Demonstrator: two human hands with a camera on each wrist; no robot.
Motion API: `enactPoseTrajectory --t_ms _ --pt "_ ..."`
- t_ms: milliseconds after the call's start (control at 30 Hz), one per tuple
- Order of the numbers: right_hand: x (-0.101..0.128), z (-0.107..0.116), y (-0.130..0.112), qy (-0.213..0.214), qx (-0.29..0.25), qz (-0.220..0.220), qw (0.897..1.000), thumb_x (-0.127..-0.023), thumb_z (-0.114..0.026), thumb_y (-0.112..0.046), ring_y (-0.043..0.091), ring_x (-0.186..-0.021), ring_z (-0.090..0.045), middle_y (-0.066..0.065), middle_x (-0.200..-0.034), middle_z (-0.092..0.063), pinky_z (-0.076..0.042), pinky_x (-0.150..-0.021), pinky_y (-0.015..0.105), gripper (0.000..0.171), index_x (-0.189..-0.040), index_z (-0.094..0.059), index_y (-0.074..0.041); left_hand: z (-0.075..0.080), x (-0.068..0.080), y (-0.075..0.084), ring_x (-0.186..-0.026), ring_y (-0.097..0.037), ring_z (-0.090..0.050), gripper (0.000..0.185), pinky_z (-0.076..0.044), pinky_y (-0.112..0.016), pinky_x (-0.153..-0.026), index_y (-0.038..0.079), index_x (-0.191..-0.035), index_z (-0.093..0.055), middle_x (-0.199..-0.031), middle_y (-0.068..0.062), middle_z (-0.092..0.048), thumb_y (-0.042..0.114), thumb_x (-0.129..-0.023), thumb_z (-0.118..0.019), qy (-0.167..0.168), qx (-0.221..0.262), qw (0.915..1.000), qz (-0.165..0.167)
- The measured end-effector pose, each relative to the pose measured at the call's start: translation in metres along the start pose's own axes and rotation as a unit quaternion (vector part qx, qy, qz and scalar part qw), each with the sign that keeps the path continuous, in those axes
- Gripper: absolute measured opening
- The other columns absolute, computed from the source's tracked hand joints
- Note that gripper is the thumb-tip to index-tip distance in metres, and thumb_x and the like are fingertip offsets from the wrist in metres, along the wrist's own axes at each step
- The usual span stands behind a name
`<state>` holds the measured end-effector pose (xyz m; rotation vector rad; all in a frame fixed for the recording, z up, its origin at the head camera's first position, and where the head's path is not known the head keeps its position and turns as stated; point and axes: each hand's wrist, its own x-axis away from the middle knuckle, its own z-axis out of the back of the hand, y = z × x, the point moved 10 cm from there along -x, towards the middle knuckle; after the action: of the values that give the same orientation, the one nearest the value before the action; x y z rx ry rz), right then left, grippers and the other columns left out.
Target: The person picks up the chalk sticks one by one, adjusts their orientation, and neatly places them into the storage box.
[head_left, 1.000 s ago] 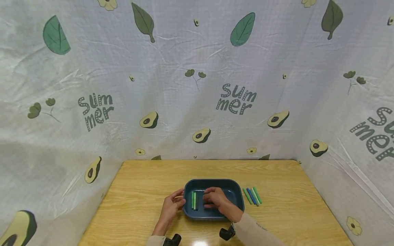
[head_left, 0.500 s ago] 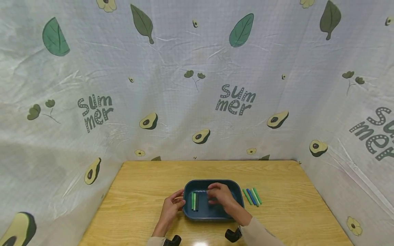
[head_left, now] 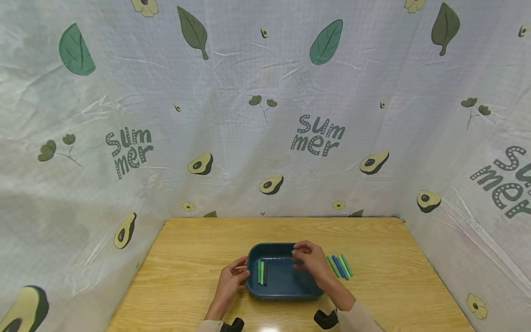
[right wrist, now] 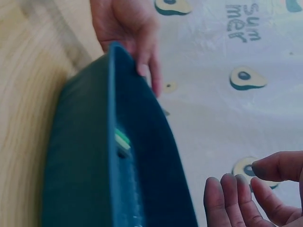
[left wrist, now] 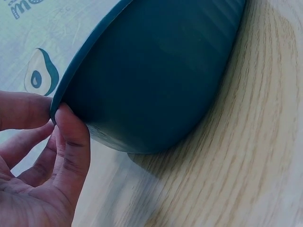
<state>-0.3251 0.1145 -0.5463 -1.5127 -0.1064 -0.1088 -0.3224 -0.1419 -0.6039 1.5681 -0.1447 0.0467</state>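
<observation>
Over the tray (head_left: pixel 286 291), empty right hand (head_left: pixel 310 263) has drifted rightward, fingers relaxed; left hand (head_left: pixel 233 277) still pinches its rim

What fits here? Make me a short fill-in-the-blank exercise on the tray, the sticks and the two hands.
1. The left hand holds the dark blue tray by its ____ rim.
2. The sticks in the tray number ____.
3. The loose sticks on the table lie to the ____ of the tray.
4. The right hand hovers over the tray and holds ____.

Missing words: left; three; right; nothing
</observation>
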Motion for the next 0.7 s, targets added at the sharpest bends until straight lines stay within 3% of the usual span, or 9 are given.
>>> enactPoseTrajectory --t_ms 200,367,700 --pt "0.006 0.018 -0.014 0.036 -0.013 0.015 0.999 -0.091 -0.066 -0.01 0.029 -0.089 -0.066 0.013 -0.097 -0.066 -0.059 -0.075 0.04 0.028 -0.116 -0.061 0.002 -0.001 -0.001 -0.001 -0.089 -0.011 -0.058 0.049 -0.054 -0.027 -0.065 -0.004 -0.137 -0.052 -0.127 -0.026 -0.054 -0.003 -0.09 -0.061 0.0 0.001 1.0 -0.002" --pt "0.012 0.037 -0.023 0.063 -0.002 0.025 0.998 -0.092 -0.065 -0.009 0.022 -0.086 -0.066 0.016 -0.102 -0.064 -0.059 -0.078 0.04 0.025 -0.115 -0.061 0.0 -0.002 -0.001 -0.001 -0.089 -0.012 -0.058 0.049 -0.055 -0.029 -0.066 -0.005 -0.138 -0.052 -0.127 -0.026 -0.053 -0.003 -0.09 -0.061 -0.002 0.003 1.0 -0.002" --pt "0.016 0.094 -0.013 0.134 0.052 0.039 0.989 -0.094 -0.062 -0.009 0.015 -0.09 -0.067 0.014 -0.11 -0.066 -0.058 -0.083 0.036 0.025 -0.118 -0.06 -0.002 0.001 -0.002 0.003 -0.091 -0.012 -0.057 0.048 -0.055 -0.028 -0.068 -0.004 -0.137 -0.052 -0.128 -0.026 -0.053 -0.003 -0.09 -0.061 -0.001 0.001 1.0 -0.009"
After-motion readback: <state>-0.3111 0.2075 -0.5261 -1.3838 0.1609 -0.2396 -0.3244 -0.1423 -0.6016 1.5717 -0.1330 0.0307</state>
